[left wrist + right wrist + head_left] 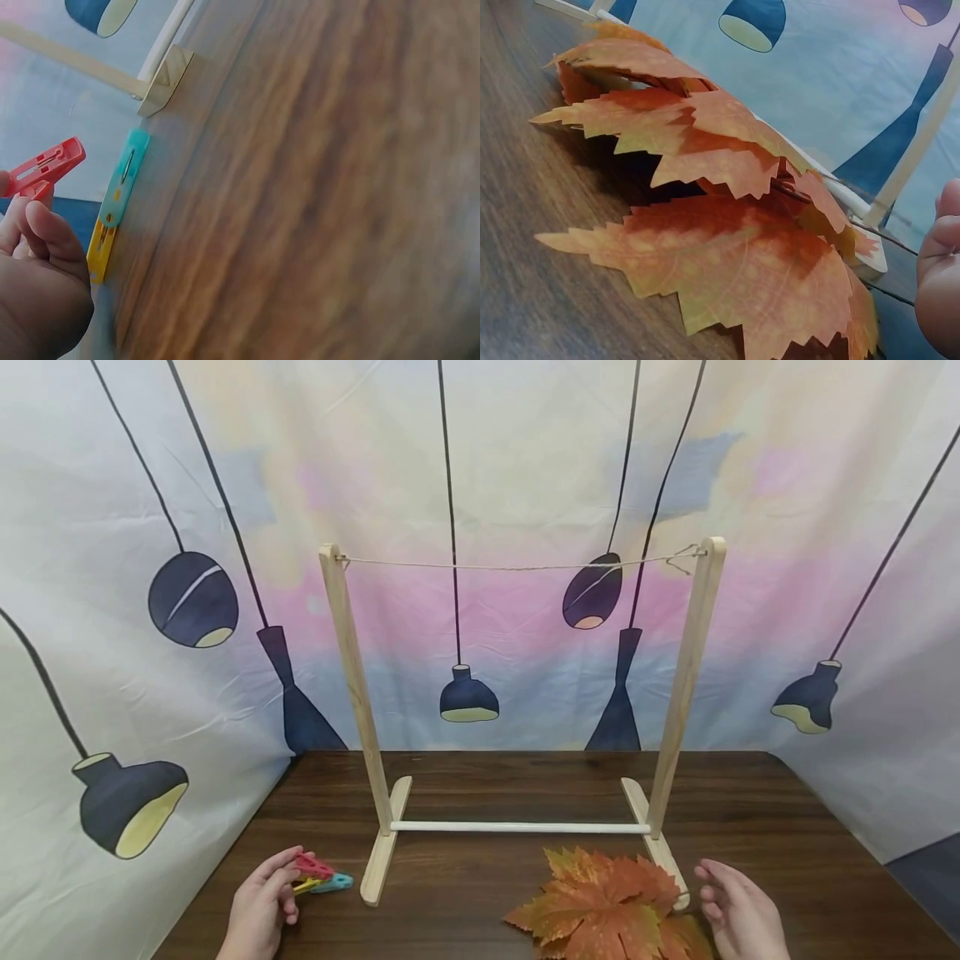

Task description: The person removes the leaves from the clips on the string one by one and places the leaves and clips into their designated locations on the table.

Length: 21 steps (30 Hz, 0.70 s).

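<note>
My left hand [258, 902] pinches a red clothespin [315, 865] between thumb and fingers; in the left wrist view the red clothespin [49, 166] is raised off the table. Just beyond those fingers, a blue clothespin [333, 882] and a yellow clothespin [306, 887] lie on the table. To the right, my right hand [738, 910] is beside a bunch of orange artificial maple leaves [600, 902], fingers loosely bent and nothing visible in them. The right wrist view shows the leaves [727, 262] with thin dark stems reaching toward the hand [941, 277] at the edge.
Behind the hands stands a wooden frame [354, 693] with a string [510, 567] tied between its posts and a white rod [517, 827] low down. The leaves partly cover its right foot. A lamp-printed cloth [525, 485] hangs behind the dark wooden table [480, 785].
</note>
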{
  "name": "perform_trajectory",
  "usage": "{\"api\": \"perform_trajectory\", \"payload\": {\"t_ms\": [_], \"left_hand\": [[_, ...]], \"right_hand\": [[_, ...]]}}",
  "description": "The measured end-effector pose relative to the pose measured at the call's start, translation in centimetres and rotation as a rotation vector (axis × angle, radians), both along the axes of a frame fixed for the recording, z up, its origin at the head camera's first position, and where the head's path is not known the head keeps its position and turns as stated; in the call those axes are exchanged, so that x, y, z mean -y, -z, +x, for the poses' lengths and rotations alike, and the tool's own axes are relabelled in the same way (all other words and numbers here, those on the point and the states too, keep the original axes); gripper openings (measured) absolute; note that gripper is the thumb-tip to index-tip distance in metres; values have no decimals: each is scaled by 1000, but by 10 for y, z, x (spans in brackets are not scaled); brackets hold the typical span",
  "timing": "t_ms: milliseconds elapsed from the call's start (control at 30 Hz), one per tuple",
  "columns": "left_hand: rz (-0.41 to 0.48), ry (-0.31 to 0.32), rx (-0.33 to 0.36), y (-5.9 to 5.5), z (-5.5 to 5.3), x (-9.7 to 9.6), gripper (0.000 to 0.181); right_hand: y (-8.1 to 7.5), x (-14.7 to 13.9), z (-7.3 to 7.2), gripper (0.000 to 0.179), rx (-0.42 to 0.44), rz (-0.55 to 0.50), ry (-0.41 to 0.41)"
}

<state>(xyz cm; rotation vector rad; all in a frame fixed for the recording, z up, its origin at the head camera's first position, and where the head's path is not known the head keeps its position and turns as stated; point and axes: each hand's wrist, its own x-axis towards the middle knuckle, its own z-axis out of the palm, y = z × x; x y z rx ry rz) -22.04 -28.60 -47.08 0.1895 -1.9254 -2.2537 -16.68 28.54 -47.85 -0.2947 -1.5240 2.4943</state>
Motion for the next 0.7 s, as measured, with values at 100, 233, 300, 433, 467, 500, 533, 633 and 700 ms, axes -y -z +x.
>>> {"api": "perform_trajectory", "payload": {"t_ms": [100, 233, 300, 433, 467, 500, 533, 633, 700], "left_hand": [[-4, -22, 10, 1, 1, 3, 38], [9, -30, -1, 3, 3, 7, 40], [16, -26, -11, 4, 3, 8, 40], [3, -34, 8, 3, 2, 11, 39], [2, -38, 15, 2, 2, 12, 38], [1, -42, 22, 2, 2, 13, 38], [3, -44, 32, 2, 2, 14, 38], [7, -50, 47, 2, 2, 17, 40], [6, -64, 68, 2, 2, 18, 41]], "right_hand": [[1, -2, 0, 19, 5, 0, -2], [2, -3, 1, 19, 27, 8, 0], [1, -3, 1, 18, 38, 15, 2], [2, -3, 1, 18, 46, 21, 7], [2, -3, 1, 18, 46, 22, 8], [2, -3, 2, 18, 45, 23, 9], [2, -3, 2, 18, 44, 23, 10], [3, -3, 3, 20, 47, 21, 9], [3, -2, 4, 23, 50, 18, 8]]}}
